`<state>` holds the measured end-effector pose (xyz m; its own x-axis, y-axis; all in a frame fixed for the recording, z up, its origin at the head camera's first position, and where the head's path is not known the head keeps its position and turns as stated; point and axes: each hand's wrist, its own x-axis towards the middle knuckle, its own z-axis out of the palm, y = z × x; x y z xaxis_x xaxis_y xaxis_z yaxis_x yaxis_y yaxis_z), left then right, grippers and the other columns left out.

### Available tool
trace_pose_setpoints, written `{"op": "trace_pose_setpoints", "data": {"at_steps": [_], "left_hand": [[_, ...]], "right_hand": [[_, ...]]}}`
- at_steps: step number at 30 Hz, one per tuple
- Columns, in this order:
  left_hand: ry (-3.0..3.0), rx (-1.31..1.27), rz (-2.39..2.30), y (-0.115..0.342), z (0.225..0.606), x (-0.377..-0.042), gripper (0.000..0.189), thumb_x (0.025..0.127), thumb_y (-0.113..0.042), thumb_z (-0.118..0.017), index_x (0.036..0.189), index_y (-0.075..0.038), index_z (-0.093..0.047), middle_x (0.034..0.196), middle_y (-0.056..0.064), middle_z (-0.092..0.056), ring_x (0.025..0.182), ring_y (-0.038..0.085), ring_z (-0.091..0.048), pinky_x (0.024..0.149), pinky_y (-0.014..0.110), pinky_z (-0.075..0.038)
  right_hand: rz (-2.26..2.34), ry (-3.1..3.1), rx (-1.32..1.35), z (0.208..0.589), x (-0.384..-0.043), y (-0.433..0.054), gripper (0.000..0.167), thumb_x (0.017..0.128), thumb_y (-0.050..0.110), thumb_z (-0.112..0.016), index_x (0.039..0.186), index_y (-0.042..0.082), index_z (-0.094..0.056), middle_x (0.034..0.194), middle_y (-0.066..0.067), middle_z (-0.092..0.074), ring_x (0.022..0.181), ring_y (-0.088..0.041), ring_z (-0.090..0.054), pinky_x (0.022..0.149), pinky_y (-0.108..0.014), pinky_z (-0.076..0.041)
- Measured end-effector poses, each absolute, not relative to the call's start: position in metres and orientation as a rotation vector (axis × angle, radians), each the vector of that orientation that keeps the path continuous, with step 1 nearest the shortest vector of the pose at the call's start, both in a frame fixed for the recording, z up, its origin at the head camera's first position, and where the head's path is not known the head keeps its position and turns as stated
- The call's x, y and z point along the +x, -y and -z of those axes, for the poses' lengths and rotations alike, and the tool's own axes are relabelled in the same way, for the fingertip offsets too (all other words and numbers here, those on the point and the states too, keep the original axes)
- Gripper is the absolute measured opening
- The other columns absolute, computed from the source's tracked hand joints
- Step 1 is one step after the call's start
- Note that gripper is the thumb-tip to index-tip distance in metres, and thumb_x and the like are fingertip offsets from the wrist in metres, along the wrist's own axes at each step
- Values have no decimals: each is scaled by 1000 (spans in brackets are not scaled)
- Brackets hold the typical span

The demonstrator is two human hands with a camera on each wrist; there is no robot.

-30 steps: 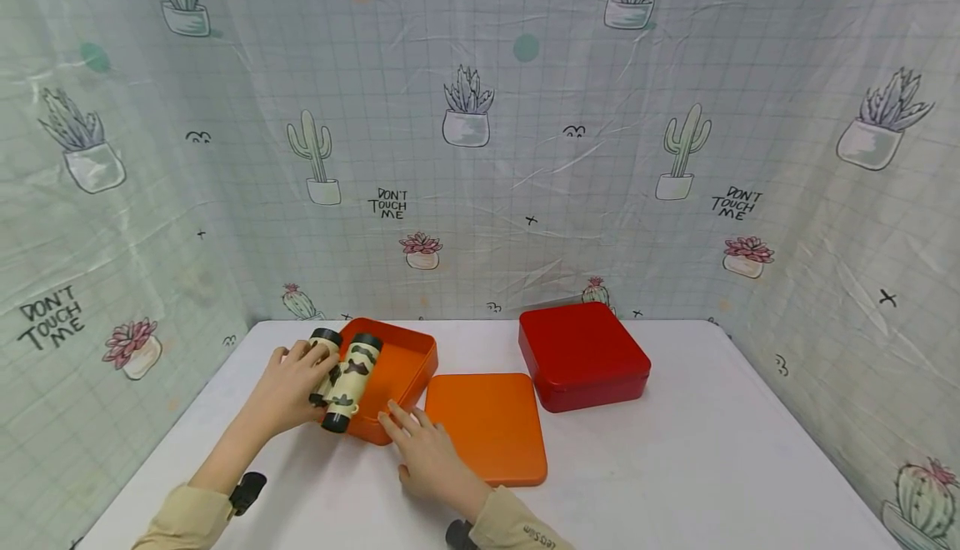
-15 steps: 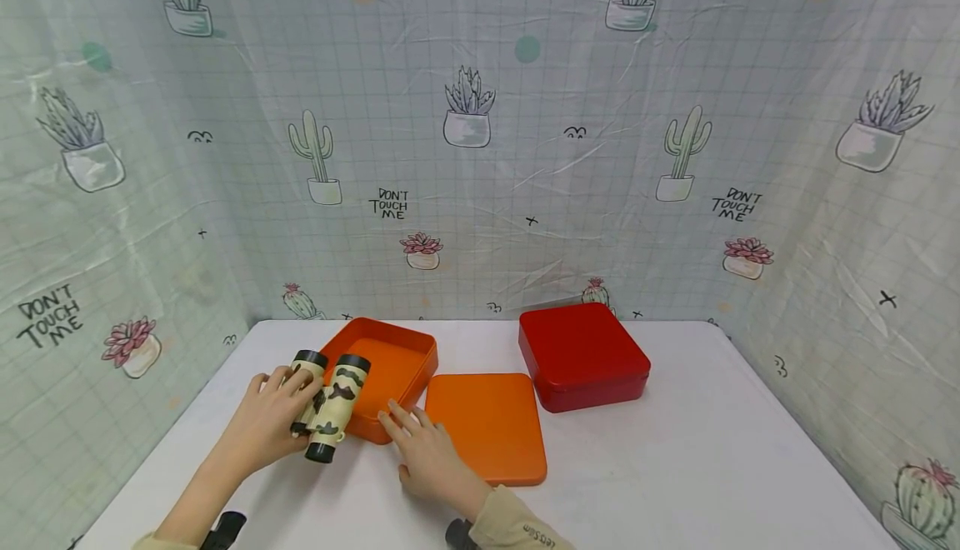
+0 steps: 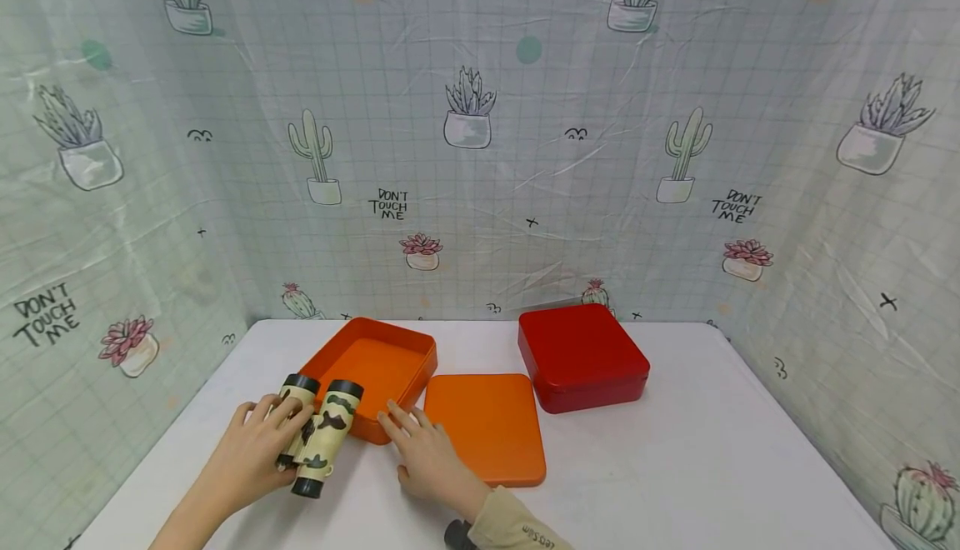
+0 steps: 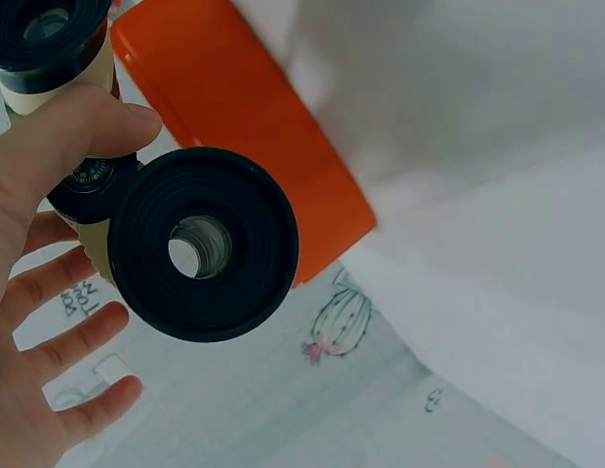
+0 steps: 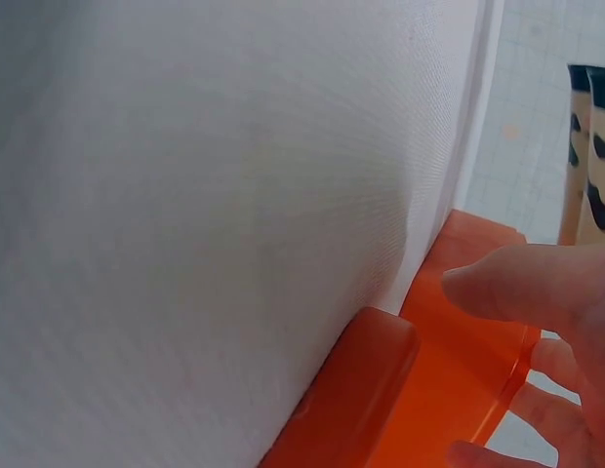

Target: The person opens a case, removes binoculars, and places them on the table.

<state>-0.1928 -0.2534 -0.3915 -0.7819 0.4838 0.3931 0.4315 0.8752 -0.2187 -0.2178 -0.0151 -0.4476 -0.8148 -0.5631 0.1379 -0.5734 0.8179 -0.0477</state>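
One left hand [image 3: 251, 454], fingers curled round a barrel, grips camouflage binoculars [image 3: 327, 435], just drawn back to the orange box's [image 3: 375, 367] near-left corner; its inside now seems freed. Right hand [image 3: 431, 458], fingers extended, holds nothing. Then orange lid [image 3: 489, 431], red box [image 3: 585, 354].

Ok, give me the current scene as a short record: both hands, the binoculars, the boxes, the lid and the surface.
left hand: gripping the binoculars
binoculars: camouflage-patterned, black-ended, by the orange box's near left corner
right hand: fingertips at the orange box's near right side; contact unclear
orange box: open-topped
orange lid: lying flat, right of the orange box
red box: right of the lid, farther back
surface: white table
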Motion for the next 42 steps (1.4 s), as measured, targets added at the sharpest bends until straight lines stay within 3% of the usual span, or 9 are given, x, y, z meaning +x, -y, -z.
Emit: {"op": "trace_pose_setpoints", "data": {"at_steps": [10, 20, 31, 42], "left_hand": [[2612, -669, -214, 257, 406, -177, 78, 38, -39, -84, 107, -10, -62, 100, 2, -54, 93, 26, -45, 73, 44, -37], [2702, -670, -206, 258, 419, -176, 75, 42, -36, -82, 110, -11, -61, 102, 1, -55, 95, 24, -44, 75, 43, -35], [2967, -651, -138, 253, 424, -181, 72, 47, -36, -83, 110, -10, -59, 107, 4, -54, 101, 29, -44, 80, 54, -36], [3083, -598, -139, 244, 422, -184, 72, 47, -36, -84, 109, -10, -60, 110, 4, -55, 101, 28, -43, 83, 57, -34]], "right_hand": [[-117, 2845, 929, 445, -216, 14, 76, 75, 30, -68, 139, 24, -28, 148, 5, -24, 123, -23, -43, 82, -37, -49], [-132, 2856, 922, 446, -216, 14, 76, 75, 29, -68, 140, 25, -27, 148, 5, -24, 122, -24, -43, 82, -39, -49], [-154, 2898, 911, 447, -217, 15, 78, 76, 30, -68, 140, 29, -24, 148, 8, -21, 124, -25, -42, 84, -41, -49], [-166, 2897, 914, 445, -216, 15, 78, 76, 29, -68, 140, 29, -24, 148, 7, -22, 123, -26, -43, 83, -41, -50]]}}
